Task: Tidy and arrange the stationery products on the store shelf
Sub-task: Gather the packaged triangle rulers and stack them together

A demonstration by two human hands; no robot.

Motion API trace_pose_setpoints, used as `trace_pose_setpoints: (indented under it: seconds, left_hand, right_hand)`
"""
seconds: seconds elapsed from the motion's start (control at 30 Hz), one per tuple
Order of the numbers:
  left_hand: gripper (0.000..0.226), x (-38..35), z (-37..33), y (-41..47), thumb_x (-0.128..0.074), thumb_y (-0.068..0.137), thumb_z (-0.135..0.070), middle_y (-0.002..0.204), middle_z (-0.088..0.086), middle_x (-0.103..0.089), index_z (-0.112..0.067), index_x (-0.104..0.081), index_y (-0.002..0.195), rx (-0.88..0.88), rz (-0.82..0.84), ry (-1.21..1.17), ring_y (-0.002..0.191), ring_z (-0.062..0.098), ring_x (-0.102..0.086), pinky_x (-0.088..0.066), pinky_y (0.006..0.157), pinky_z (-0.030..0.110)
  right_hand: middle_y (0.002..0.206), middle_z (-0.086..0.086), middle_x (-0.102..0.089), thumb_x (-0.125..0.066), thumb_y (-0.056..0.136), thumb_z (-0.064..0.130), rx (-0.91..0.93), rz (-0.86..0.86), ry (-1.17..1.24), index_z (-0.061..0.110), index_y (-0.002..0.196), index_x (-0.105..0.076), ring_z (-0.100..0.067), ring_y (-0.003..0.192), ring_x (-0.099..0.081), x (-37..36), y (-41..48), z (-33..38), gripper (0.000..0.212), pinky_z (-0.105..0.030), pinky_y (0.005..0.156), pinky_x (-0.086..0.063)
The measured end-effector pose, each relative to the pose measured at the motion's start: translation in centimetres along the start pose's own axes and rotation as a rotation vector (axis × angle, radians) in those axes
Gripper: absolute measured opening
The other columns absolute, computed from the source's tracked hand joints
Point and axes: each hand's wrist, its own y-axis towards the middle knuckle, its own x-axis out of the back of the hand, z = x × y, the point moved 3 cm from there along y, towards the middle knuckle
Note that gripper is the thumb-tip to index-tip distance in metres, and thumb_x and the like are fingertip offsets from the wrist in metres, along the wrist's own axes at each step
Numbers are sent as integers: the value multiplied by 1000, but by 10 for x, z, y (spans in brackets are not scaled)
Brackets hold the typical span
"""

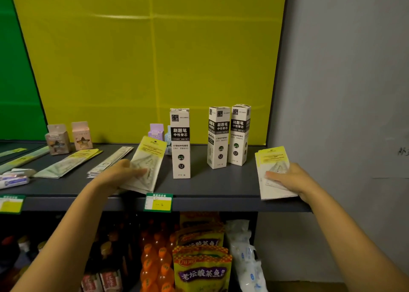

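From my remote seat I look down on a dark grey metal shelf (210, 182) backed by a creased yellow panel (155, 59). The left hand (124, 172) lies on a small stack of white triangle-ruler packets with yellow headers (148, 159) near the middle of the shelf. Its fingers (139, 171) stretch across the top packet, but they are blurred and the thumb is hidden, so I cannot tell whether it grips the stack or only rests on it. The near end of that stack sits at the shelf's front edge, and its yellow header overlaps a small lilac box (156, 132) at the back.

The right hand (294, 179) is at the right end of the shelf, its fingers straight and flat on a second stack of the same yellow-headed ruler packets (273, 159), holding nothing. This stack pokes slightly over the front lip.

Between the two stacks, three tall white pen-refill cartons with black labels stand upright: one alone (181, 143) just beside the left stack, and two (219, 136) (240, 134) close together (nearly touching) further right.

To the left lie long flat ruler packets (68, 163) (110, 161), with a small pink box (81, 136) and a beige box (57, 140) behind them. A green price tag (158, 202) hangs on the front edge. Below are orange drink bottles (152, 258) and yellow snack bags (201, 269).
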Motion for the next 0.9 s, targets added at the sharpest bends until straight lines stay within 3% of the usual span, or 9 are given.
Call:
trace_pose_setpoints:
  seconds: [0.07,0.1,0.23,0.33,0.47,0.63,0.73,0.83,0.9]
  left_hand:
    - [34,4,2,-14,-63,83,-10,104,21,-67,1,-53,114,-36,-6,-108,84,33,-65,-57,72,40]
    - [29,7,3,-22,-61,84,-8,100,17,-67,-2,-54,112,-52,-16,-160,81,29,-66,-57,67,37]
    - [8,25,4,-55,-54,87,-4,87,10,-63,-9,-58,93,-97,-108,-350,53,10,-68,-51,43,20]
    - [9,48,5,-80,-53,88,-4,87,5,-63,-11,-57,92,-145,-244,-425,49,3,-66,-51,43,15]
    - [14,86,17,-116,-53,88,-3,87,3,-66,-9,-55,100,-160,-363,-467,54,3,-67,-55,50,16]
    - [10,139,59,-166,-52,87,1,64,-4,-73,-8,-56,91,-151,-513,-450,53,3,-67,-54,49,16]
    - [20,175,95,-193,-53,88,-1,87,6,-67,-2,-52,108,-109,-577,-432,55,4,-68,-54,49,16]
    - [22,216,126,-218,-55,87,-4,95,9,-65,-4,-53,109,-74,-633,-408,59,5,-69,-55,52,17]
    - [21,248,146,-234,-56,87,-5,100,11,-65,-6,-54,108,-51,-651,-411,62,8,-69,-56,53,19]
  right_hand:
    - [109,-12,-67,-69,81,16,81,-8,202,8,113,-61,-21,84,-64,2,-12,3,34,-28,67,-48]
    - [108,-11,-68,-68,82,15,123,-25,284,10,112,-62,-19,83,-64,2,-18,6,32,-28,66,-48]
    - [111,-7,-67,-66,83,17,301,-2,522,13,121,-57,-18,95,-65,-10,-41,37,39,-22,67,-57]
    - [120,-4,-63,-69,81,23,397,13,604,16,126,-49,-19,106,-62,-26,-55,67,50,-34,88,-54]
    - [128,1,-60,-71,77,29,551,215,681,23,130,-48,-16,116,-59,-67,-77,108,58,-40,98,-50]
    - [127,2,-61,-76,67,43,575,430,680,26,126,-49,-18,117,-57,-155,-108,139,67,-48,101,-45]
    - [123,2,-63,-76,61,47,544,548,651,26,124,-50,-20,114,-60,-219,-130,152,71,-50,100,-46]
    - [118,0,-65,-77,45,64,502,621,625,24,118,-52,-22,109,-62,-284,-148,167,88,-51,97,-48]
    - [119,0,-65,-77,46,60,485,682,634,23,119,-52,-22,110,-62,-331,-162,183,86,-50,97,-48]
